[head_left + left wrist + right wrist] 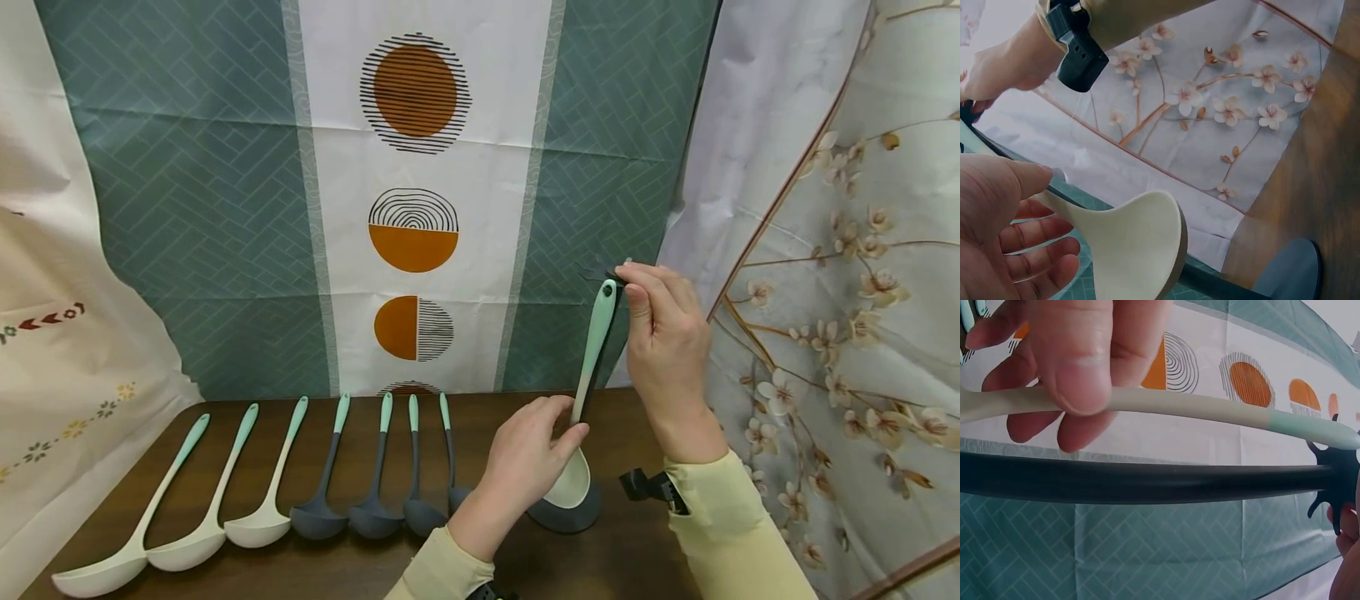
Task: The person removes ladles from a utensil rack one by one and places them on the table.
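Observation:
My left hand (525, 454) holds a cream ladle (572, 483) by its handle, thumb on one side and fingers on the other. The ladle hangs bowl down, its mint-green end up beside the hooks of a dark utensil stand (566, 521). Whether its hole is over a hook I cannot tell. In the right wrist view the stand's pole (1147, 483) runs alongside the ladle's handle, apart from it. My right hand (671, 342) grips the stand's hooked top (1342, 478) with its fingertips. The left wrist view shows the ladle's bowl (1132, 247) near the pole.
On the brown table (637, 533) to the left lies a row of ladles, handles pointing away: three cream ones (258, 527) and several dark grey ones (318, 518). A green and white patterned cloth (225, 208) hangs behind; a flowered curtain (862, 333) borders the right.

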{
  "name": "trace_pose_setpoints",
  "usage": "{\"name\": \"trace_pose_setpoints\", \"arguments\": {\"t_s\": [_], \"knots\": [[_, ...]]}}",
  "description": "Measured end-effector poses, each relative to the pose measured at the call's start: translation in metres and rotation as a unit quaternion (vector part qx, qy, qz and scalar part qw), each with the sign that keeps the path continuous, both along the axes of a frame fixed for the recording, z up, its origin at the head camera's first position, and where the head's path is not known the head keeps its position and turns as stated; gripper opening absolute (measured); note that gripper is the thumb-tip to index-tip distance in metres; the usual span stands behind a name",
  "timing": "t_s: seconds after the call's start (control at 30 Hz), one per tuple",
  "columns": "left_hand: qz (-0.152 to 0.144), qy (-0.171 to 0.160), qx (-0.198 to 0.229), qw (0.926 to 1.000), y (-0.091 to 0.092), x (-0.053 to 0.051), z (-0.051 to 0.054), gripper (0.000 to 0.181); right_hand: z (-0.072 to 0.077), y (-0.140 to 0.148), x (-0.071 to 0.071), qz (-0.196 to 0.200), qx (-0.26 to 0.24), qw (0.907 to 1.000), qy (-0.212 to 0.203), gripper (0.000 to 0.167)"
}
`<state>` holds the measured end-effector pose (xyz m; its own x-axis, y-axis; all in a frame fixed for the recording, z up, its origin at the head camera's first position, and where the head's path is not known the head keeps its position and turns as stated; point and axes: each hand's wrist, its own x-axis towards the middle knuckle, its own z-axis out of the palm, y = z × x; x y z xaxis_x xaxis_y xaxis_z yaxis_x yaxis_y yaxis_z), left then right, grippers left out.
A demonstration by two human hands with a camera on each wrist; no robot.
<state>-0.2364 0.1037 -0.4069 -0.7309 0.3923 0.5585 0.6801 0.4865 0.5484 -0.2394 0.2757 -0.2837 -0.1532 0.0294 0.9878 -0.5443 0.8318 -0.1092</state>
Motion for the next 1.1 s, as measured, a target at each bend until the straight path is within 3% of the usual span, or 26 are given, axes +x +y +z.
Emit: {"name": "trace_pose_setpoints", "arguments": {"t_s": [0.23, 0.57, 0.97, 1.1], "knots": [[-0.008, -0.005, 0.013, 0.9999, 0.0026, 0.0009, -0.0008, 0.028, -0.0019, -0.0043, -0.0019, -0.016, -0.003, 0.9996, 0.021, 0.052], [-0.014, 0.039, 0.023, 0.9989, 0.0036, -0.0004, 0.0007, 0.017, -0.0018, -0.0044, -0.0011, -0.02, -0.008, 0.9996, 0.015, 0.053], [-0.014, 0.023, 0.017, 0.9995, -0.0032, 0.0031, 0.0062, 0.007, -0.0017, -0.0043, 0.0001, -0.017, -0.011, 0.9997, 0.011, 0.054], [-0.013, 0.033, 0.017, 0.9992, -0.0049, 0.0039, 0.0074, 0.008, -0.002, -0.0044, 0.0003, -0.015, -0.01, 0.9998, 0.009, 0.054]]}}
